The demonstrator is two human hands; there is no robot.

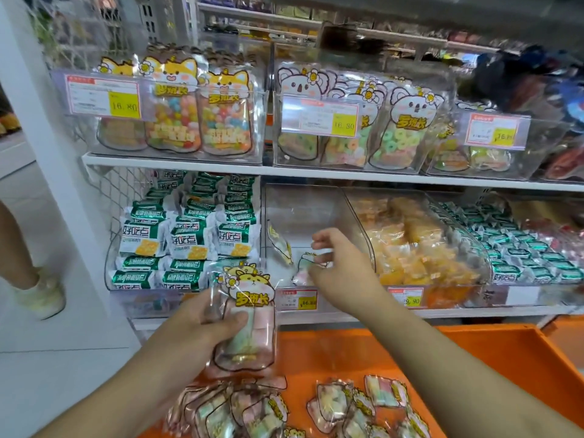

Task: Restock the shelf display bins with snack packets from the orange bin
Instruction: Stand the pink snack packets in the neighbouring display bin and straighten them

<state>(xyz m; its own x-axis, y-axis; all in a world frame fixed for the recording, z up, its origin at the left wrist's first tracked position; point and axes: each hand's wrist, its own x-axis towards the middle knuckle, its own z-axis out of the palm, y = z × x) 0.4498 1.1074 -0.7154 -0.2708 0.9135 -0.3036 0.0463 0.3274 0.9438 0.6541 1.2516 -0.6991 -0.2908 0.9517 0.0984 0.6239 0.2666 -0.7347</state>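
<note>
Left hand [218, 324] grasps a snack packet [245, 324] above orange bin's [493, 352] far-left corner; right hand [335, 263] pinches another packet [311, 267] inside the clear display bin [303, 203].

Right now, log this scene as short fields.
left hand: grips a packet over the orange bin
right hand: at a packet in the clear bin, grip blurred
clear bin: nearly empty, few packets
orange bin: loose packets remain
upper shelf: candy bags in clear bins
</note>
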